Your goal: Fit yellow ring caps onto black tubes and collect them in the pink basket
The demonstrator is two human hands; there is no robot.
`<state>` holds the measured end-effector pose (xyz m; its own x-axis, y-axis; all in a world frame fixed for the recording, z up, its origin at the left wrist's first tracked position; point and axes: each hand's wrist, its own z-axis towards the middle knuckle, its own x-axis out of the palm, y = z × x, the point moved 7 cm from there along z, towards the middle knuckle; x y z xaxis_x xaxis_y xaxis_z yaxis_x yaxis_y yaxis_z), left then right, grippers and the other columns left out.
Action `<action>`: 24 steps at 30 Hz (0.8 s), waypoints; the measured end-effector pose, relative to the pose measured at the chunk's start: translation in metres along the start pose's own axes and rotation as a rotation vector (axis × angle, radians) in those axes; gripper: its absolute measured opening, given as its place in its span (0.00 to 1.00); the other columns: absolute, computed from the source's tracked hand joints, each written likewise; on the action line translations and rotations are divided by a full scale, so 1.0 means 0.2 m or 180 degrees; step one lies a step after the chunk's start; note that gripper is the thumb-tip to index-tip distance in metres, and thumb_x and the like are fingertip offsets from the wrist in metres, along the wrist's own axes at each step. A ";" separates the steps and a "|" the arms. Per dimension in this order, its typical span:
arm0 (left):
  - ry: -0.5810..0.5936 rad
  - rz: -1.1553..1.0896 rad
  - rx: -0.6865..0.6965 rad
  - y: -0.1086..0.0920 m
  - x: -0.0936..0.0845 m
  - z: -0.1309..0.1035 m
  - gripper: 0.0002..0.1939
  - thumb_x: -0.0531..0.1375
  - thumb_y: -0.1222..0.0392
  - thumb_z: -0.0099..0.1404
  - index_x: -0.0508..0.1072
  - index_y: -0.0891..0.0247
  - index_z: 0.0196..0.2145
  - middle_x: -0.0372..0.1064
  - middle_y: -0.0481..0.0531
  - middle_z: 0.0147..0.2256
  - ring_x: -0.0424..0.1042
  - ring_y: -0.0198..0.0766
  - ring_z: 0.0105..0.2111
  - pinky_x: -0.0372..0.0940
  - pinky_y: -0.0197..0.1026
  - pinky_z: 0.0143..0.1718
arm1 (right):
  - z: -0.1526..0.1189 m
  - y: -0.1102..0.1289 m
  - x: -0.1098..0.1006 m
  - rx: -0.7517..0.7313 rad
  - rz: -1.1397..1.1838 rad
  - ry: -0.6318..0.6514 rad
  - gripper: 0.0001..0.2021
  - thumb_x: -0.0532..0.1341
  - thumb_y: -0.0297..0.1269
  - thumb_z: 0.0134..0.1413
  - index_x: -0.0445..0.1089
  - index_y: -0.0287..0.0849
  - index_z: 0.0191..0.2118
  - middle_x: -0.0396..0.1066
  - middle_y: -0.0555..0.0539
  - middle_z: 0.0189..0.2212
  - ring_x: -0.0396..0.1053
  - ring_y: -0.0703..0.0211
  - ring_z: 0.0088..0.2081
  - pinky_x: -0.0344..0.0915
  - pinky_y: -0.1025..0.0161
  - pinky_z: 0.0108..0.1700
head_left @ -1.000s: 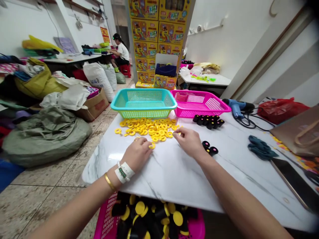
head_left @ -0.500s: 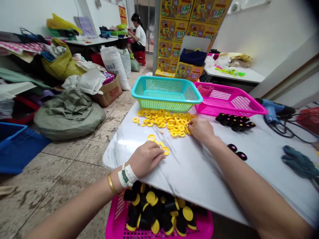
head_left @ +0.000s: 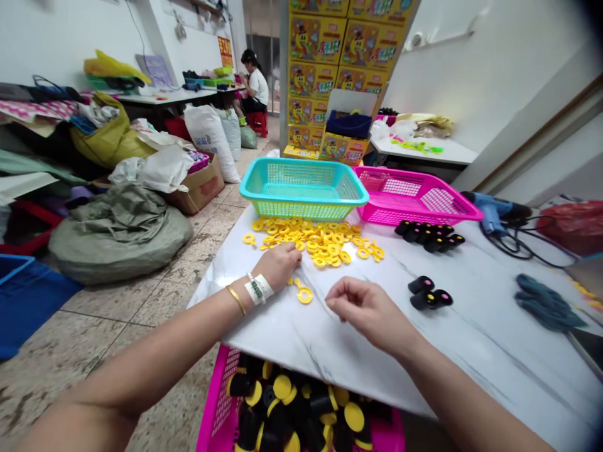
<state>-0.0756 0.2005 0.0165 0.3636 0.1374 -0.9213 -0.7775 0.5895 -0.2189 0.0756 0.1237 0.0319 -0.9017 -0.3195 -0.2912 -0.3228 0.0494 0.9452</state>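
Yellow ring pieces [head_left: 325,238] with short tabs lie in a loose heap on the marble-patterned tabletop [head_left: 277,326], in front of the turquoise basket [head_left: 304,199]. One single ring piece [head_left: 304,302] lies apart from this heap, between the two hands.

The left hand [head_left: 277,267] has its fingers bent downward at the near edge of the heap; the fingertips are hidden, so I cannot tell if they pinch a piece. The right hand [head_left: 370,307] is above the bare tabletop, its fingers curled and the thumb near the index finger, with only a narrow gap at most; I cannot tell if something small is inside.

To sort these pieces well, I would advise to take each one by its tab or rim, because the pieces overlap and a neighbour may come along. It seems wise also to keep the right forearm away from the three black cylinders [head_left: 428,294] beside it, which could roll.

Compared with half a second ago, the left hand has gone forward to the heap, while the right hand has come back from the heap's right end, where several pieces are now uncovered.
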 end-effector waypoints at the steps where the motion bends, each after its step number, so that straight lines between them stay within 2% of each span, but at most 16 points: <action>1: -0.0042 -0.0006 0.0020 -0.05 -0.03 -0.03 0.09 0.55 0.65 0.67 0.74 0.66 0.32 0.68 0.55 0.33 0.68 0.38 0.32 0.62 0.39 0.33 | -0.07 -0.04 0.02 0.0266 0.0497 0.0095 0.07 0.62 0.38 0.54 0.69 0.40 0.31 0.66 0.55 0.19 0.54 0.71 0.18 0.51 0.72 0.20; 3: -0.0148 -0.0114 0.0234 -0.22 -0.10 -0.12 0.09 0.55 0.60 0.69 0.72 0.65 0.34 0.68 0.54 0.35 0.68 0.38 0.34 0.63 0.39 0.35 | -0.19 -0.10 0.05 0.0719 0.1396 0.0099 0.09 0.62 0.41 0.55 0.65 0.41 0.31 0.68 0.55 0.20 0.45 0.74 0.14 0.41 0.73 0.15; 4: -0.0268 -0.0296 0.0535 -0.34 -0.15 -0.17 0.10 0.55 0.58 0.70 0.72 0.65 0.34 0.68 0.54 0.34 0.68 0.38 0.35 0.63 0.38 0.35 | -0.23 -0.12 0.07 0.0873 0.1802 0.0073 0.10 0.62 0.42 0.55 0.63 0.42 0.31 0.70 0.54 0.21 0.42 0.76 0.13 0.38 0.73 0.14; 6: -0.0418 -0.0586 0.1098 -0.55 -0.23 -0.26 0.11 0.53 0.60 0.71 0.71 0.64 0.33 0.67 0.51 0.31 0.66 0.36 0.32 0.61 0.37 0.32 | -0.29 -0.16 0.11 0.1082 0.2458 -0.0010 0.12 0.63 0.42 0.54 0.62 0.41 0.30 0.70 0.54 0.21 0.41 0.77 0.12 0.36 0.74 0.13; 8: -0.0422 -0.0730 0.1329 -0.69 -0.26 -0.31 0.11 0.52 0.64 0.71 0.71 0.65 0.32 0.67 0.50 0.28 0.65 0.35 0.29 0.59 0.36 0.29 | -0.33 -0.20 0.16 0.1271 0.2981 -0.0093 0.13 0.65 0.41 0.52 0.62 0.41 0.28 0.65 0.57 0.16 0.43 0.77 0.11 0.37 0.75 0.13; 10: -0.0329 -0.0744 0.1371 -0.77 -0.26 -0.33 0.11 0.53 0.65 0.70 0.70 0.65 0.30 0.66 0.50 0.27 0.63 0.35 0.28 0.59 0.37 0.28 | -0.36 -0.24 0.22 0.1503 0.3471 -0.0133 0.16 0.69 0.41 0.46 0.61 0.41 0.25 0.59 0.60 0.13 0.44 0.77 0.11 0.37 0.76 0.13; 13: -0.0164 -0.0614 0.1569 -0.86 -0.25 -0.35 0.11 0.54 0.64 0.69 0.67 0.65 0.27 0.66 0.50 0.27 0.63 0.35 0.26 0.59 0.38 0.27 | -0.41 -0.28 0.28 0.1817 0.3987 0.0012 0.20 0.73 0.42 0.38 0.60 0.41 0.24 0.56 0.60 0.11 0.44 0.77 0.11 0.36 0.76 0.12; 16: -0.0094 -0.0639 0.1763 -0.92 -0.26 -0.36 0.11 0.55 0.58 0.70 0.69 0.66 0.31 0.66 0.50 0.28 0.62 0.34 0.25 0.60 0.39 0.27 | -0.46 -0.30 0.28 0.1760 0.4208 0.0002 0.22 0.73 0.43 0.38 0.59 0.41 0.22 0.51 0.62 0.09 0.39 0.78 0.10 0.37 0.76 0.11; 18: -0.0183 -0.0726 0.1751 -0.89 -0.27 -0.34 0.13 0.54 0.54 0.71 0.70 0.66 0.36 0.66 0.50 0.28 0.64 0.34 0.26 0.61 0.38 0.27 | -0.50 -0.31 0.26 0.1668 0.4165 -0.0012 0.20 0.72 0.43 0.43 0.59 0.41 0.23 0.53 0.61 0.11 0.38 0.79 0.11 0.37 0.76 0.11; 20: -0.0379 -0.0671 0.1500 -0.75 -0.27 -0.27 0.12 0.53 0.54 0.71 0.72 0.65 0.39 0.68 0.50 0.29 0.67 0.34 0.29 0.63 0.37 0.30 | -0.55 -0.32 0.23 0.1586 0.3956 0.0049 0.17 0.68 0.43 0.50 0.61 0.41 0.25 0.58 0.59 0.15 0.37 0.79 0.11 0.35 0.75 0.12; 22: -0.0526 -0.0432 0.0879 -0.50 -0.23 -0.16 0.11 0.53 0.58 0.71 0.74 0.63 0.41 0.70 0.52 0.33 0.70 0.35 0.33 0.64 0.37 0.34 | -0.60 -0.34 0.19 0.1474 0.3693 0.0110 0.14 0.64 0.43 0.55 0.62 0.41 0.28 0.61 0.57 0.18 0.38 0.79 0.12 0.35 0.75 0.13; 24: -0.0433 -0.0044 0.0048 -0.19 -0.17 -0.05 0.11 0.55 0.58 0.70 0.76 0.62 0.40 0.70 0.54 0.36 0.71 0.37 0.36 0.65 0.38 0.38 | -0.64 -0.39 0.16 0.1402 0.3478 0.0146 0.15 0.63 0.46 0.57 0.61 0.41 0.28 0.61 0.57 0.20 0.39 0.79 0.12 0.35 0.74 0.14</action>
<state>-0.0635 0.1656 0.0539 0.4413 0.2353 -0.8660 -0.7645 0.6039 -0.2255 0.1083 -0.0122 -0.0318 -0.7527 0.0614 0.6554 0.5349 0.6375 0.5546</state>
